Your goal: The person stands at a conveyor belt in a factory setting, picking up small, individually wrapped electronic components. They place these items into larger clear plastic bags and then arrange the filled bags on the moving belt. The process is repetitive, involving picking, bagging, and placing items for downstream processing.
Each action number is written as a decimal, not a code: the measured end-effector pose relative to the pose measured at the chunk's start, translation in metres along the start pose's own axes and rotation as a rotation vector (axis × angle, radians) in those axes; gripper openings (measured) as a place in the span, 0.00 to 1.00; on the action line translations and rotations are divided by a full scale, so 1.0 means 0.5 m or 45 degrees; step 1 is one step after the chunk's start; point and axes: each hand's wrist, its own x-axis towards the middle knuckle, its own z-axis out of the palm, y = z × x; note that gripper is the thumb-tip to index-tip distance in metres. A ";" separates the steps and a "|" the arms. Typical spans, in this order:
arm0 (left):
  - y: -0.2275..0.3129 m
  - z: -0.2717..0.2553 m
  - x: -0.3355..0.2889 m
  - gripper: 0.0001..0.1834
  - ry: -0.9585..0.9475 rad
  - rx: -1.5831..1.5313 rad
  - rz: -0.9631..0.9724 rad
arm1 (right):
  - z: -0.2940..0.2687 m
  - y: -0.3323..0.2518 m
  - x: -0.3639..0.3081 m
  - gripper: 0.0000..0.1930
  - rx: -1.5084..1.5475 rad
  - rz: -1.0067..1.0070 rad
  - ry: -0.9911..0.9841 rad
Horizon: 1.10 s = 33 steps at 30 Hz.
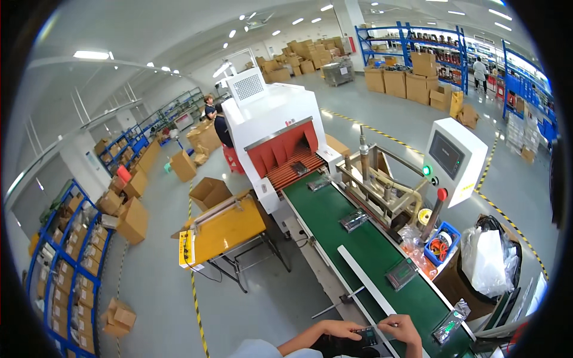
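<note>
At the lower edge, my left hand [341, 330] is closed on a small dark flat packet [369, 336] with a little green on its face. My right hand [403, 329] is closed just to the right of the packet, over the near end of the white guide rail [364, 277]; what its fingers pinch is too small to make out. Beyond my hands runs the green conveyor belt [373, 250]. Wrapped packets in clear film lie along it: one packet [451, 322] right of my right hand, another packet [401, 274] further up, and a packet [354, 219] mid-belt.
The belt leads to a white tunnel machine [274, 113] with red curtain flaps [280, 149]. On the right are a white control box [456, 161], a metal sealing frame [382, 173] and a blue bin [443, 243]. A yellow-topped table [230, 230] stands left. People are further back.
</note>
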 end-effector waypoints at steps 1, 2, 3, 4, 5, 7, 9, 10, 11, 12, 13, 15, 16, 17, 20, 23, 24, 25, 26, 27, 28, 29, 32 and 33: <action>-0.009 -0.002 -0.004 0.27 0.029 0.002 -0.013 | -0.006 -0.013 0.006 0.06 0.039 -0.019 0.097; -0.019 -0.002 -0.008 0.28 0.061 -0.001 -0.023 | -0.014 -0.023 0.007 0.05 0.104 -0.032 0.219; -0.026 -0.008 -0.014 0.28 0.090 0.026 -0.039 | -0.020 -0.036 0.007 0.04 0.175 -0.057 0.349; -0.032 -0.012 -0.021 0.29 0.088 0.015 -0.049 | -0.024 -0.031 0.009 0.04 0.284 -0.036 0.445; -0.020 -0.013 -0.027 0.29 0.079 0.003 -0.058 | -0.031 -0.026 0.009 0.05 0.392 -0.021 0.549; 0.003 -0.012 -0.041 0.30 0.112 -0.021 -0.073 | -0.032 -0.021 0.002 0.06 0.433 0.018 0.572; -0.003 -0.011 -0.042 0.30 0.126 -0.059 -0.067 | -0.021 -0.014 -0.016 0.08 0.316 0.110 0.348; -0.017 -0.018 -0.037 0.30 0.094 -0.077 -0.049 | -0.022 -0.006 -0.021 0.07 0.224 0.126 0.212; -0.012 -0.013 -0.034 0.30 0.085 -0.096 -0.054 | -0.022 -0.001 -0.030 0.07 0.170 0.133 0.152; -0.003 -0.012 -0.030 0.30 0.075 -0.109 -0.057 | -0.022 0.003 -0.037 0.06 0.135 0.135 0.119; 0.009 -0.016 -0.031 0.30 0.094 -0.114 -0.083 | -0.026 0.004 -0.041 0.06 0.121 0.150 0.124; 0.007 -0.006 -0.022 0.29 0.161 -0.141 -0.110 | -0.030 0.026 -0.043 0.04 0.217 0.075 0.276; 0.004 -0.001 -0.016 0.29 0.195 -0.157 -0.122 | -0.035 0.036 -0.044 0.03 0.245 0.049 0.364; 0.045 0.007 -0.019 0.28 0.274 -0.156 -0.176 | -0.046 0.042 -0.045 0.03 0.285 0.024 0.506; 0.034 0.001 0.005 0.27 0.205 -0.217 -0.115 | -0.089 0.103 -0.068 0.03 0.328 0.020 1.036; 0.004 0.005 0.027 0.25 0.210 -0.288 -0.092 | -0.114 0.080 -0.100 0.09 0.443 0.020 1.119; 0.002 0.007 0.037 0.25 0.204 -0.320 -0.082 | -0.100 0.071 -0.107 0.11 0.438 0.069 0.964; 0.002 0.012 0.045 0.24 0.195 -0.395 -0.073 | -0.085 0.062 -0.115 0.12 0.425 0.117 0.807; 0.003 0.016 0.057 0.24 0.179 -0.449 -0.063 | -0.070 0.083 -0.123 0.12 0.403 0.136 0.660; 0.003 0.020 0.069 0.25 0.165 -0.506 -0.053 | -0.054 0.100 -0.130 0.13 0.376 0.153 0.510; -0.006 0.019 0.080 0.25 0.150 -0.544 -0.045 | -0.043 0.109 -0.137 0.14 0.432 0.192 0.460; -0.010 0.025 0.088 0.25 0.134 -0.582 -0.060 | -0.032 0.115 -0.143 0.14 0.485 0.237 0.409; -0.002 0.037 0.107 0.25 0.100 -0.665 -0.123 | -0.012 0.112 -0.160 0.14 0.705 0.266 0.495; 0.001 0.043 0.114 0.24 0.096 -0.685 -0.140 | -0.012 0.115 -0.165 0.14 0.716 0.258 0.551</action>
